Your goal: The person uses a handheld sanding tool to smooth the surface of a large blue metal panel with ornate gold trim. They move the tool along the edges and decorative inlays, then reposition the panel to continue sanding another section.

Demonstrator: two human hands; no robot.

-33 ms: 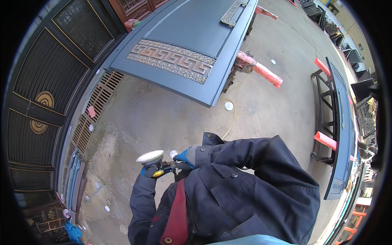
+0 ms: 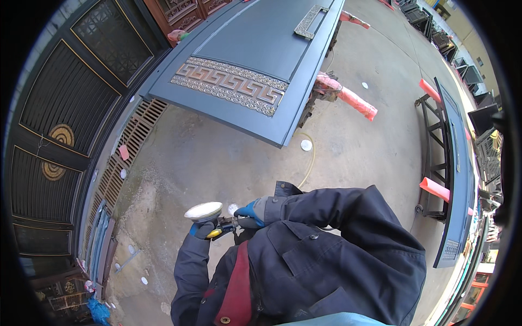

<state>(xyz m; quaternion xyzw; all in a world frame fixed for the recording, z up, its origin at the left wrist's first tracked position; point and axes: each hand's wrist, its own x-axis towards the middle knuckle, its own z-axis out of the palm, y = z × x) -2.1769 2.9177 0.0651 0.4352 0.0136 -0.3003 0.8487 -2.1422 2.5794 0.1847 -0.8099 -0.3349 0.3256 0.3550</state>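
Note:
A handheld round sander (image 2: 204, 211) with a white pad facing up is in front of my body. My gloved left hand (image 2: 202, 228) is wrapped round its body, beside a yellow lever (image 2: 214, 233). My right hand (image 2: 252, 212), in a blue and grey glove, is closed on the metal fitting (image 2: 230, 223) at the sander's rear end. Its fingers are partly hidden by the cuff. Beyond both hands, apart from the sander, lies a blue-grey door panel (image 2: 244, 41) with a bronze-coloured key-pattern band (image 2: 227, 84) and an ornate handle (image 2: 310, 22).
Pink-wrapped support bars (image 2: 356, 103) stick out under the panel. A pale hose (image 2: 311, 165) runs along the concrete floor (image 2: 375, 152). Dark double doors (image 2: 65, 103) and a drain grate (image 2: 136, 130) line the left. Another blue panel (image 2: 455, 179) leans on a wheeled rack (image 2: 430, 146) at right.

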